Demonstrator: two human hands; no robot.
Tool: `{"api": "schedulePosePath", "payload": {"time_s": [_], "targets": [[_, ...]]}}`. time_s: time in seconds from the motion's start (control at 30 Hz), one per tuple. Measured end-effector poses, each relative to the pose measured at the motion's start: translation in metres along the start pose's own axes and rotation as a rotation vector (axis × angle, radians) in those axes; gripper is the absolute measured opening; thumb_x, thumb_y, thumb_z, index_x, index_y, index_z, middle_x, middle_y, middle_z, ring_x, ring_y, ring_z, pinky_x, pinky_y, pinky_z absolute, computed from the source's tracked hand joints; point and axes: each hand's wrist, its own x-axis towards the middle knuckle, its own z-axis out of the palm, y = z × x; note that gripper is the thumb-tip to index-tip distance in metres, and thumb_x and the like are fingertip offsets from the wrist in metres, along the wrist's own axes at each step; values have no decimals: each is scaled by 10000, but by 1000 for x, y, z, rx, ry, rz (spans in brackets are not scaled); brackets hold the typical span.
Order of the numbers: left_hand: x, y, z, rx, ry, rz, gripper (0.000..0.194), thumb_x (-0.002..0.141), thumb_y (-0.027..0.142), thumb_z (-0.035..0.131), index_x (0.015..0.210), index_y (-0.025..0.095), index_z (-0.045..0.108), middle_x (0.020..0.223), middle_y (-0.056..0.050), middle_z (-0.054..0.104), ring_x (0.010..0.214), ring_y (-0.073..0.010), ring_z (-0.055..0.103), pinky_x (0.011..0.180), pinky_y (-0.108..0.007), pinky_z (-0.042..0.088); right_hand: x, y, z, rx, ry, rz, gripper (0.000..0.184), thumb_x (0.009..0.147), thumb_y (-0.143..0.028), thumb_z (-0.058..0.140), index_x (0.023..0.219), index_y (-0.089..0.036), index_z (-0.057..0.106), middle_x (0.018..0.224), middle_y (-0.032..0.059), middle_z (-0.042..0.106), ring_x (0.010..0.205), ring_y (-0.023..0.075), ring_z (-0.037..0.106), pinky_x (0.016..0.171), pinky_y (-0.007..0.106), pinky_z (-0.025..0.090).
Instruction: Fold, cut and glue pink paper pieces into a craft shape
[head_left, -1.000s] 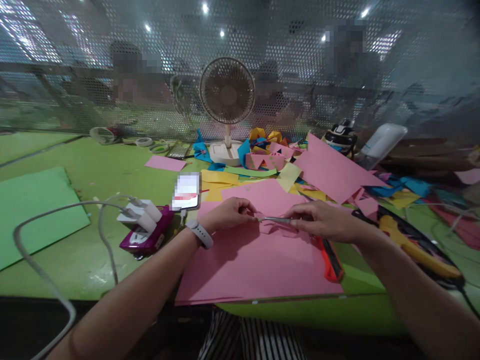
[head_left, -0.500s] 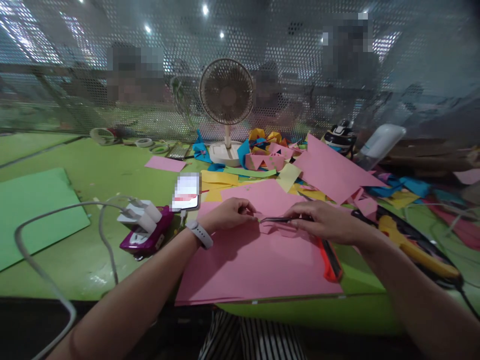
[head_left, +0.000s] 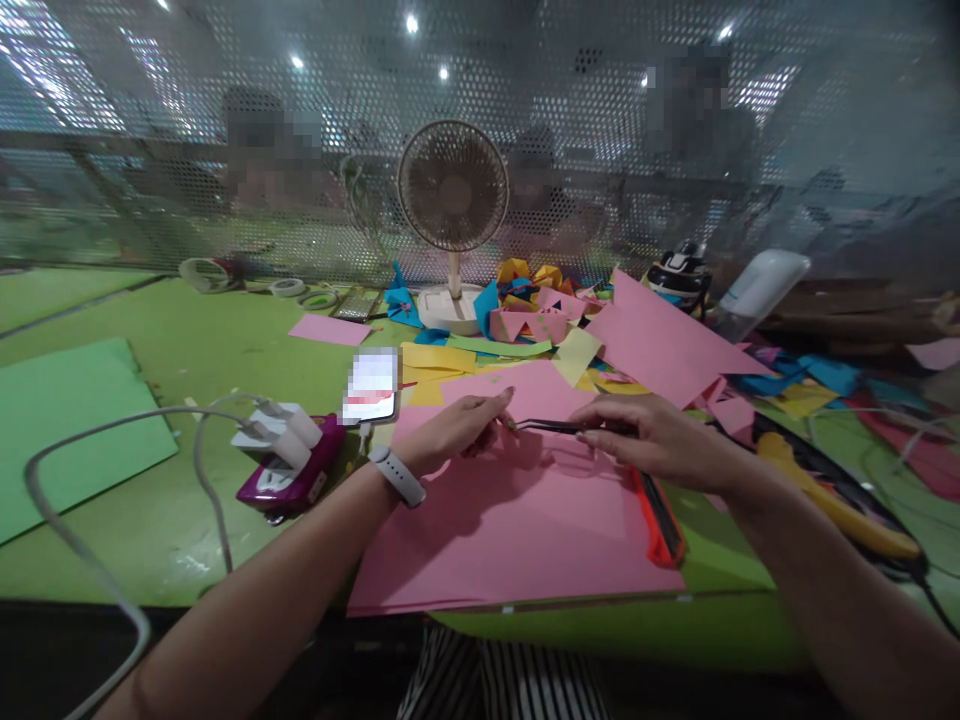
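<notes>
My right hand [head_left: 649, 438] is closed on slim metal tweezers [head_left: 547, 426] that point left, a little above a big pink paper sheet [head_left: 510, 520]. The tweezer tips meet the fingertips of my left hand [head_left: 459, 430], which is pinched on a tiny piece I cannot make out. A white band is on my left wrist. A small folded pink paper piece [head_left: 571, 458] lies on the sheet under my right hand.
An orange-handled cutter [head_left: 658, 518] lies at the sheet's right edge, a yellow tool [head_left: 847, 500] further right. Left are a phone [head_left: 373, 385], a purple box with white chargers [head_left: 289, 460] and cables, and a green sheet [head_left: 67, 425]. Behind: a small fan [head_left: 453, 215], coloured paper scraps, a mesh screen with people beyond.
Both hands have risen slightly off the pink sheet. The tweezers now meet my left fingertips in the air; the small pink piece stays on the sheet.
</notes>
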Motion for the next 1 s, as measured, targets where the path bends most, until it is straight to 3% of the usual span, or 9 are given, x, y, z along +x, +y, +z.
{"api": "schedulePosePath", "payload": {"time_s": [0.3,0.47,0.6,0.73,0.87,1.0], "targets": [[0,-1,4,-46,-135,55,463,846,561,434,617,160,474,508,42,415,427,-64,318,426,-211,240,0,0,5,-33,23,-62,270,868,-286,474,1064,-200,638,1017,74,660,916,189,589,777,289,447],[3,-4,-10,-128,-49,60,452,828,531,492,574,158,459,491,45,389,426,-59,317,424,-207,240,-6,6,-8,66,79,51,313,864,-370,484,1078,-196,632,912,62,670,785,177,604,667,272,455],[6,-6,-18,-220,-50,5,396,828,500,523,663,141,543,530,31,455,436,-52,349,414,-192,226,3,25,-5,-64,194,86,329,857,-382,490,1090,-193,625,980,73,664,847,199,603,725,301,450],[11,-13,-21,-398,-31,-72,243,794,365,620,813,123,621,660,6,565,506,-47,445,429,-162,271,18,48,16,-243,199,77,284,847,-300,489,1071,-199,631,1036,77,653,925,207,593,802,318,437],[16,-17,-22,-517,-55,-139,196,826,277,566,906,113,637,764,-37,632,606,-71,540,524,-169,387,25,63,30,-229,181,86,310,835,-282,495,1103,-180,612,1056,80,644,871,186,609,775,303,457],[17,-16,-21,-612,-81,-176,218,869,278,515,882,98,637,795,-76,664,647,-93,585,604,-199,453,25,67,29,-276,232,87,290,848,-291,473,1074,-188,622,1126,80,628,1023,222,571,871,341,430]]}}
